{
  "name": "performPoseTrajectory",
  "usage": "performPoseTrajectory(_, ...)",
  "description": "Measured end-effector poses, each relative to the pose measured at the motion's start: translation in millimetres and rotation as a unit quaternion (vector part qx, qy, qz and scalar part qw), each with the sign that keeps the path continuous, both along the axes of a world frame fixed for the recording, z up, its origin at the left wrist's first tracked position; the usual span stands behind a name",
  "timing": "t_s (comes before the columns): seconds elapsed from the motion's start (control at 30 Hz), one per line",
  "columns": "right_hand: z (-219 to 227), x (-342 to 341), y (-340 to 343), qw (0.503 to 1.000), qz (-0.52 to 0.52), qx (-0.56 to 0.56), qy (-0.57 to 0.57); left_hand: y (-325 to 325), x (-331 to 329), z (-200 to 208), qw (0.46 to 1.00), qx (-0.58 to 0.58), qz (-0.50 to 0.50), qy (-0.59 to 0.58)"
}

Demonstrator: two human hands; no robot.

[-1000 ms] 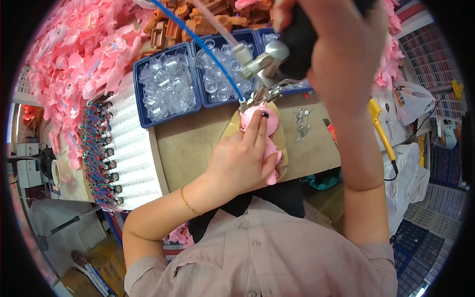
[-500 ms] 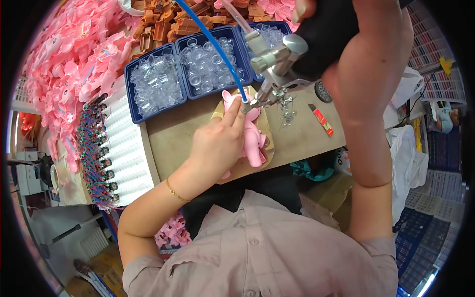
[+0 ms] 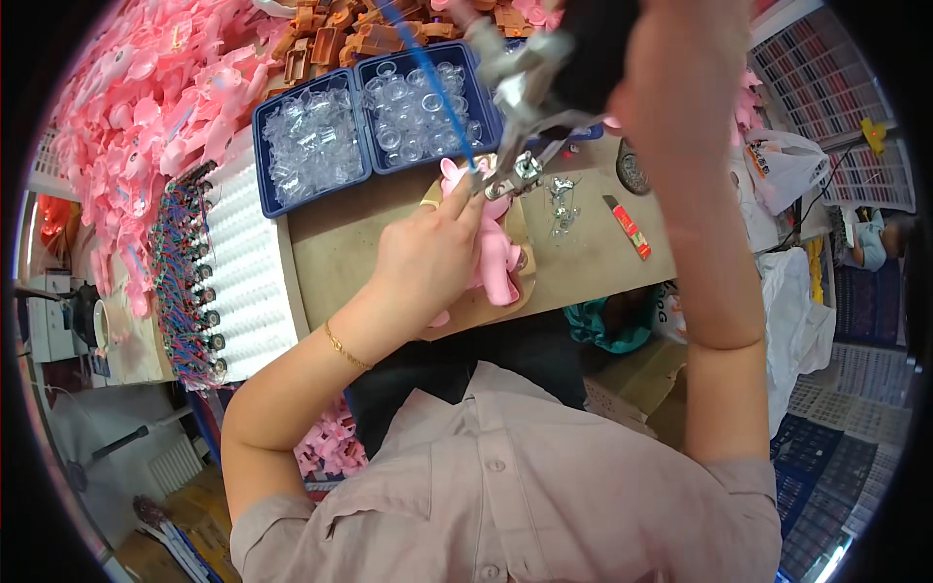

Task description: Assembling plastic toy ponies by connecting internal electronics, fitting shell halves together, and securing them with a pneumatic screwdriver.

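Note:
A pink plastic toy animal (image 3: 498, 277) lies on a tan backing piece (image 3: 517, 225) at the table's near edge. My left hand (image 3: 423, 257) is closed on its upper part, with fingers pressed beside the head. At the top right, my right hand (image 3: 671, 68), blurred, grips a black-bodied power driver with metal fittings (image 3: 530, 87). The driver's metal tip is by my left fingertips, over the toy's head; whether it touches is hidden. A thin blue tube (image 3: 431, 73) runs down to that tip.
Blue trays (image 3: 491, 87) of clear plastic parts stand behind the toy. Small metal pieces (image 3: 562, 209) and a red cutter (image 3: 627, 228) lie to the right. Pink parts (image 3: 165, 126) heap up at left, beside a white ridged tray (image 3: 253, 262) edged with wired components.
My right hand and the driver have moved up and slightly left, now blurred. My left hand stays on the toy. The whole view has shifted slightly.

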State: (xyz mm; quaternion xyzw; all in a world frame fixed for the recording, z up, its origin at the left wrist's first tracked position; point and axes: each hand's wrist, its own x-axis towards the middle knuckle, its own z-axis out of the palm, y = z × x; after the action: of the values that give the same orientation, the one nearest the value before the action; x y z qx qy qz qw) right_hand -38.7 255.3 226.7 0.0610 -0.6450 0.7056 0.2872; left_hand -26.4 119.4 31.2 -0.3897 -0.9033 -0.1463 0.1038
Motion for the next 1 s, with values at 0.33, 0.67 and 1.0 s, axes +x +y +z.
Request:
performPoseTrajectory(0.33,-8.7,32.7,-5.8,1.000,-0.017,0.003,0.002,-1.4,1.8,5.0,0.999,-0.033,-0.013,0.006)
performPoseTrajectory(0.67,-34.2,50.0,-11.8,1.000,-0.024,-0.009,-0.006,-6.7,3.2,-0.8,0.998,0.060,-0.031,-0.004)
performPoseTrajectory(1.0,3.4,11.3,-26.1,0.983,-0.090,0.107,0.117,-35.1,-66.3,15.0,0.948,0.173,-0.025,-0.264)
